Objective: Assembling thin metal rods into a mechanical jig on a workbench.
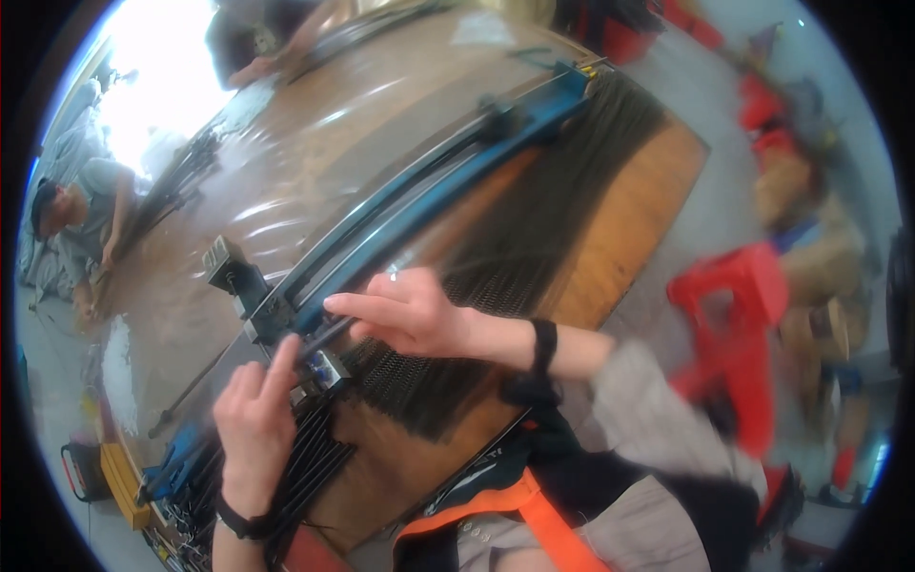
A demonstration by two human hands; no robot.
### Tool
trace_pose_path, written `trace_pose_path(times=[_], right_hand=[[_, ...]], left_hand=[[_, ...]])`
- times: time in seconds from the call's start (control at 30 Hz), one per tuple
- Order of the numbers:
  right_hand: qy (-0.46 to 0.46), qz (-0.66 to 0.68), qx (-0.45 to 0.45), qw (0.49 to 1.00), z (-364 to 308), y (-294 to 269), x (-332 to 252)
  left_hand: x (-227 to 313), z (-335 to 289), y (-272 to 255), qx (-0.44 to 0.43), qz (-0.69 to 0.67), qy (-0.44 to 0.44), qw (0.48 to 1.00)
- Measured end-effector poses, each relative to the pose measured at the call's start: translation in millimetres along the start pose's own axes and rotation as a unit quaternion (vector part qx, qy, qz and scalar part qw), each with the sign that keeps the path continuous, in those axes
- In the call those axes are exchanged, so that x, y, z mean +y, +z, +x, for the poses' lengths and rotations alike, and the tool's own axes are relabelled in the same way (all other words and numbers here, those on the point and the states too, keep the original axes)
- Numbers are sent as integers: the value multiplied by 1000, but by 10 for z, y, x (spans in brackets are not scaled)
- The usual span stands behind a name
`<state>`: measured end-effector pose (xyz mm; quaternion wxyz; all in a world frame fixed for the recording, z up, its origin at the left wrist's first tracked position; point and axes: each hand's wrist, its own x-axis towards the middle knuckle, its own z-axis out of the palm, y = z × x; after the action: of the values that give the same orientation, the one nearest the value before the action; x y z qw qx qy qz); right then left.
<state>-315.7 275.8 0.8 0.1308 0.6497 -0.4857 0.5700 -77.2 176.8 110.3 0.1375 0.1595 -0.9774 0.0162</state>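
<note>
My left hand (pixel 255 419) is at the lower left of a blue metal rail (pixel 381 248), its index finger stretched out and the others bent. The fingertip is by a short dark rod (pixel 327 336) beside a small shiny metal block (pixel 329 370). My right hand (pixel 415 315) comes in from the right over the rail's near side. Its index finger points left and its other fingers are curled, close to the rod's end; what they grip, if anything, is hidden. A dark upright fixture (pixel 238 272) stands on the rail's far side.
Many thin dark rods (pixel 515 257) fan across the wooden tabletop (pixel 629 229); another bundle (pixel 305 448) lies near my left wrist. A person (pixel 81 219) works at the far left, another (pixel 253 48) at the far edge. A red stool (pixel 739 334) stands on the right.
</note>
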Motion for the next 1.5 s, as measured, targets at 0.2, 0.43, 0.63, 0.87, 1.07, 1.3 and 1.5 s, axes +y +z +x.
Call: trace_pose_path(times=[0.2,0.43,0.63,0.87,1.07,1.3,1.5], right_hand=[[8,-206,-54,977,-141,-389,670],[180,92,-158,966,615,624,255],[26,220,-201,954,1015,1452,57],[54,223,-231,946,1019,1635,85],[31,59,-373,925,1033,1894,-47],[-85,-155,-257,950,755,1046,623],[-71,-392,-220,890,445,-717,1413]], left_hand=[[-989,-693,-365,169,21,-225,959],[-937,-789,-753,180,61,-250,949],[-874,-1379,-778,180,11,-323,929],[-1001,-1720,-556,168,-11,-337,926],[-1048,-1522,-435,173,-40,-330,927],[-1284,-1739,-343,147,4,-305,941],[-1324,-1240,62,54,59,-223,972]])
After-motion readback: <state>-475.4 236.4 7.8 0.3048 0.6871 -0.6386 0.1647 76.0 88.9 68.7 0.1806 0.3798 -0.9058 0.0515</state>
